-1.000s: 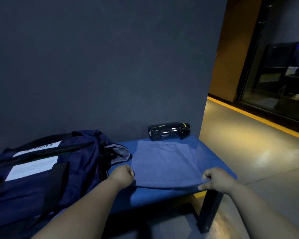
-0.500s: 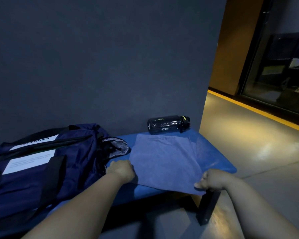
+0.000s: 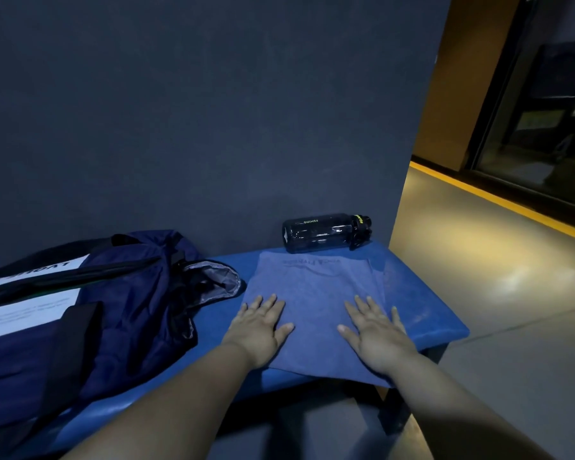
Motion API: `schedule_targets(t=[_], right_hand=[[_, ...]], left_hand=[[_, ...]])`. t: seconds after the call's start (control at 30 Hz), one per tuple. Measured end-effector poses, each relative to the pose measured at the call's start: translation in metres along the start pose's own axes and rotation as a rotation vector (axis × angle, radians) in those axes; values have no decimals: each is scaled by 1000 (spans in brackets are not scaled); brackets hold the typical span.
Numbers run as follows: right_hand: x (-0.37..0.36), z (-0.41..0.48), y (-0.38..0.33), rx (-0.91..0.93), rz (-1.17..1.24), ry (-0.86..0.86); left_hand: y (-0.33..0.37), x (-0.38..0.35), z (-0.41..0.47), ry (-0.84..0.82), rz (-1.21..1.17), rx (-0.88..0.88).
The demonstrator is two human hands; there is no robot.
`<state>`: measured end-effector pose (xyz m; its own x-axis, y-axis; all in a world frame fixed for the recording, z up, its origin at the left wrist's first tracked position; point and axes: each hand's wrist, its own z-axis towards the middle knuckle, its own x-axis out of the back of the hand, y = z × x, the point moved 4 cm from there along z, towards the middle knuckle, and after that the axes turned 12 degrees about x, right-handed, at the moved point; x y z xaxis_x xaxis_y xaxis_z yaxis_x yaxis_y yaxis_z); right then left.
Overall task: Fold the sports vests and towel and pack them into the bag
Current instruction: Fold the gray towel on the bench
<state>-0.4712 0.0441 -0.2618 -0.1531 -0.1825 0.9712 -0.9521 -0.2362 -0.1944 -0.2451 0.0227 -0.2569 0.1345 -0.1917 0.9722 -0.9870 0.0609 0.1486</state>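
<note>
Well to the left of our left grip lies the navy fabric sports bag (image 3: 80,310), slumped on its side. Its grey-lined mouth (image 3: 213,283) gapes toward us, just beside that grip's fingers. Our left grip (image 3: 259,327) lies flat, fingers spread and pressing down on the near left part of the blue-grey rectangular cloth, which we take for the towel (image 3: 316,287). The towel stretches between and beyond both grips on the blue padded counter (image 3: 429,313). Our right grip (image 3: 375,333) is spread the same way, palm down on the towel's near right part, where a corner hangs over the counter's front edge. Beyond the right grip, past the towel's far edge, a dark translucent plastic water bottle (image 3: 322,232) lies on its side against the wall.

We judge the step in hand to be smoothing a fold of the towel. Next we would need to pinch an edge, fold again to a size the bag's mouth accepts, then carry it left. We see no vests, and cannot tell if they are packed.
</note>
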Motion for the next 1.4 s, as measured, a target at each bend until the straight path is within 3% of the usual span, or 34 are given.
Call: schedule_targets(t=[0.27, 0.47, 0.53, 0.7, 0.87, 0.97, 1.13, 1.4], right_hand=[[4, 2, 12, -118, 28, 18], [25, 2, 24, -192, 164, 488], [27, 10, 36, -231, 265, 547], [34, 35, 63, -353, 355, 539], [38, 57, 74, -491, 279, 415], [38, 67, 75, -520, 244, 391], [41, 69, 96, -584, 351, 461], [42, 62, 95, -606, 269, 548]], left_hand=[[-4, -4, -2, -39, 67, 17], [-5, -2, 3, -61, 116, -19], [-6, 6, 9, -12, 87, -42], [-7, 17, 40, 240, -131, -51], [3, 2, 53, 67, -29, -19], [4, -1, 53, 61, 20, -15], [2, -3, 53, 56, 21, -12], [2, -3, 54, 31, 9, -31]])
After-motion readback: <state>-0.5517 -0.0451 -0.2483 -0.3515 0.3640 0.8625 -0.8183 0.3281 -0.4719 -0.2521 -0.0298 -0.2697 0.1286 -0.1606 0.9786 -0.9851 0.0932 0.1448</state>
